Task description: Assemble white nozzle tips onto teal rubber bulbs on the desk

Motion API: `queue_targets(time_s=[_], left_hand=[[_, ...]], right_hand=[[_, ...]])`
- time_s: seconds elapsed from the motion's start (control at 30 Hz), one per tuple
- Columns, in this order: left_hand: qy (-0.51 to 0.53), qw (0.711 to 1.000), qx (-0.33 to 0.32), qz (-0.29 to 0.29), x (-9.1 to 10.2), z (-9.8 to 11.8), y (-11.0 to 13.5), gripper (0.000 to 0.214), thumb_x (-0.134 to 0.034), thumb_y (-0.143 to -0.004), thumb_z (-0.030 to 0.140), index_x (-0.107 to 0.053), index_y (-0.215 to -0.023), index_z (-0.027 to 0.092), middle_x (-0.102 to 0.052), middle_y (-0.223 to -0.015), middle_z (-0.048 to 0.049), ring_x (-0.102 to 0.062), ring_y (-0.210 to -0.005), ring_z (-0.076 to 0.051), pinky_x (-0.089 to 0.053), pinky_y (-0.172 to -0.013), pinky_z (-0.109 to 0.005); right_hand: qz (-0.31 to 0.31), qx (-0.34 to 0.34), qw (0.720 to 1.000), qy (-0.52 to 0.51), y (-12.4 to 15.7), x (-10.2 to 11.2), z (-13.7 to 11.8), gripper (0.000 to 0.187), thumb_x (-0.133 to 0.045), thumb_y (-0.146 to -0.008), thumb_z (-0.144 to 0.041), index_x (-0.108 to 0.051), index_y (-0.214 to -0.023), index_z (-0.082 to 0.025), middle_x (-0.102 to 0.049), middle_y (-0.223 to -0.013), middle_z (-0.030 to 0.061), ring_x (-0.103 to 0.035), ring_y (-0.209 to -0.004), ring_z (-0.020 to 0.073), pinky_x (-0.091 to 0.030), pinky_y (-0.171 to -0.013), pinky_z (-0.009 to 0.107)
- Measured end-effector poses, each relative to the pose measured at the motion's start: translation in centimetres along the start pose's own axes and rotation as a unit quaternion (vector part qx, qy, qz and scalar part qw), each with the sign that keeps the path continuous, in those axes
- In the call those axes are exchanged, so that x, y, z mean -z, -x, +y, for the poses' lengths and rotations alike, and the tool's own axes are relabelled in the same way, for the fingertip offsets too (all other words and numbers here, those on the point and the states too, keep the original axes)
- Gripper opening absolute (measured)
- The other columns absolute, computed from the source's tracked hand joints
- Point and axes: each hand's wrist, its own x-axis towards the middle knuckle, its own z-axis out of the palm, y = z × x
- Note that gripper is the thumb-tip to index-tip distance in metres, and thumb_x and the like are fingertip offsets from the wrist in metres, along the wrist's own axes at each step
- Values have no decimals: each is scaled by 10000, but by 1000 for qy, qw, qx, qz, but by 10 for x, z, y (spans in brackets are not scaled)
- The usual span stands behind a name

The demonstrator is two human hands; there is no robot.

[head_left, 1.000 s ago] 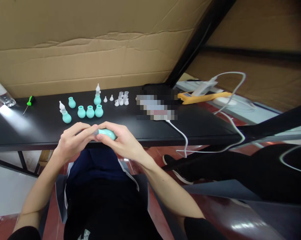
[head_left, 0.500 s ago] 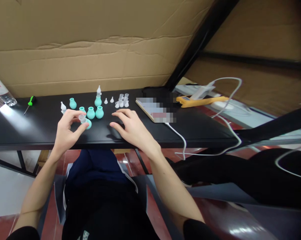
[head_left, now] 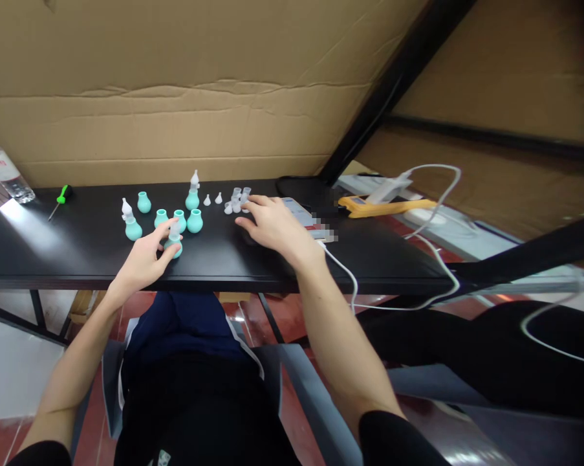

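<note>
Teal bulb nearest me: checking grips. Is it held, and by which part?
The left hand pinches the teal bulb standing on the table: forefinger at its clear tip, thumb on its body. The right hand holds nothing.

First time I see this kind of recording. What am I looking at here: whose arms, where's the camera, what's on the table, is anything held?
No machine here: a person works with bare hands. The one camera sits on their head, looking down, so the arms enter from below. The left hand pinches a clear-tipped teal bulb that stands on the black table. The right hand is open, fingers at a cluster of clear tips. More bulbs, a green screwdriver, a bottle and a white cable are there too.
</note>
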Motion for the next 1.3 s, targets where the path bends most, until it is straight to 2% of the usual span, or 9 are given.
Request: queue_targets(time_s=[0.1, 0.23, 0.57, 0.73, 0.8, 0.9, 1.03, 1.17, 1.3], left_hand=[[-2, 1000, -6, -2, -2, -2, 1, 527, -687, -1167, 371, -717, -1663, 194, -924, -1293, -129, -907, -1189, -254, -731, -1033, -359], [-10, 1000, -14, -3, -2, -1, 2, 484, -692, -1173, 359, -729, -1630, 204, -927, -1310, -119, -908, -1119, -242, -740, -1046, -376], [-32, 999, -32, -6, -2, 4, 1, 446, -701, -1178, 327, -764, -1599, 191, -926, -1303, -108, -890, -1058, -225, -738, -1067, -384], [-32, 999, -31, -10, -2, 5, 2, 453, -705, -1179, 333, -759, -1605, 190, -921, -1342, -115, -888, -1095, -233, -732, -1055, -372], [-43, 998, -47, -8, -2, 8, 3, 445, -703, -1190, 327, -765, -1610, 195, -913, -1397, -125, -883, -1183, -249, -724, -1095, -387], [-71, 992, -101, -6, -4, 12, 6, 416, -708, -1206, 292, -784, -1610, 225, -907, -1432, -120, -861, -1271, -260, -699, -1175, -430], [-118, 980, -159, -3, -6, 15, 6, 405, -730, -1204, 246, -793, -1605, 243, -907, -1378, -115, -835, -1255, -262, -684, -1160, -448], [-148, 973, -179, 4, -8, 15, 5, 405, -763, -1195, 258, -797, -1598, 245, -890, -1331, -113, -810, -1200, -265, -672, -1076, -430], [-168, 966, -194, 13, -6, 16, 6, 423, -753, -1191, 249, -791, -1612, 248, -856, -1255, -102, -771, -1148, -264, -664, -1068, -452]], right_hand=[[-64, 33, 997, 27, -24, 0, 11, 351, -587, -1152, -206, -887, -1309, -112, -806, -1587, 294, -781, -1422, 455, -565, -1294, 630], [-104, 28, 993, 45, -37, 0, 10, 295, -586, -1157, -160, -878, -1178, -123, -872, -1386, 287, -809, -1246, 437, -616, -1164, 569], [-76, 15, 997, 30, -38, 3, 9, 440, -508, -1127, -66, -942, -1191, -83, -871, -1476, 279, -798, -1325, 441, -606, -1236, 591], [14, 0, 994, -105, -19, 25, 6, 329, -645, -1096, -137, -967, -1087, -207, -920, -1371, 169, -870, -1270, 387, -667, -1213, 555], [72, -8, 979, -193, -1, 35, -5, 235, -733, -1082, -228, -962, -1048, -265, -937, -1296, 119, -886, -1218, 377, -712, -1139, 569], [133, -23, 930, -342, 28, 48, -35, 147, -843, -1055, -381, -950, -1006, -294, -942, -1206, 96, -893, -1134, 354, -748, -1061, 571], [144, -15, 874, -463, 55, 54, -82, 163, -949, -983, -444, -928, -919, -295, -931, -1100, 85, -884, -1057, 326, -755, -1007, 538], [128, -4, 871, -475, 63, 52, -106, 192, -942, -999, -438, -892, -891, -288, -914, -1037, 81, -874, -1021, 316, -740, -994, 518], [122, 11, 879, -461, 66, 54, -106, 146, -921, -1024, -390, -867, -952, -276, -885, -995, 54, -846, -935, 278, -731, -938, 470]])
